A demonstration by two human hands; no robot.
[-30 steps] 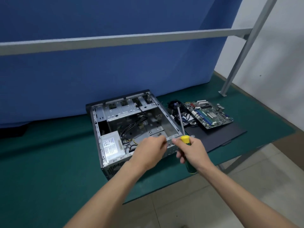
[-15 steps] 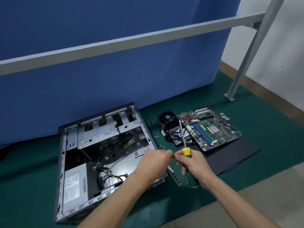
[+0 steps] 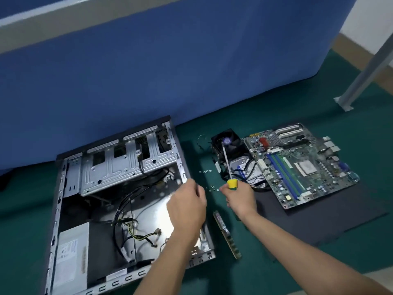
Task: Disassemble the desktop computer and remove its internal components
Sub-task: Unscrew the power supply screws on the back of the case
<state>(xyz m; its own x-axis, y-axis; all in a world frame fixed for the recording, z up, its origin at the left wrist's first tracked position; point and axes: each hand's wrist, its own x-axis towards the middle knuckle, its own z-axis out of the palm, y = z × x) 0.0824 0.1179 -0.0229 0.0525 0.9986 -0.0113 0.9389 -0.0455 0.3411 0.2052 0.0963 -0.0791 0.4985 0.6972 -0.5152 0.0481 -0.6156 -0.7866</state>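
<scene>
Nearest me, two bare forearms reach in over the green mat (image 3: 32,209). The left hand (image 3: 187,207) hangs over the right wall of the open case (image 3: 63,209), fingers curled with the tips near the wall's top edge; its back is to the camera, and I cannot tell whether it pinches anything. The right hand (image 3: 240,199) is clenched round the handle of a screwdriver (image 3: 231,184), whose yellow collar sticks up above the fist and whose steel shaft points away, up over the fan.

The case lies on its side on the mat, lid off. A grey power supply (image 3: 70,256) sits in its near left corner, loose cables (image 3: 127,213) trail across the bare floor, and a metal drive cage (image 3: 127,162) fills the far end. Just right of the case, between the two arms, a RAM stick (image 3: 226,235) lies flat on the mat.

Farther out, small screws (image 3: 207,171) are scattered on the mat between the case and the removed parts. A black fan (image 3: 227,143) and a hard drive (image 3: 248,171) lie touching the left edge of the motherboard (image 3: 302,167), which rests on a dark panel (image 3: 319,216). Behind everything hangs a blue cloth (image 3: 170,71), and a grey frame leg (image 3: 365,75) stands at far right.
</scene>
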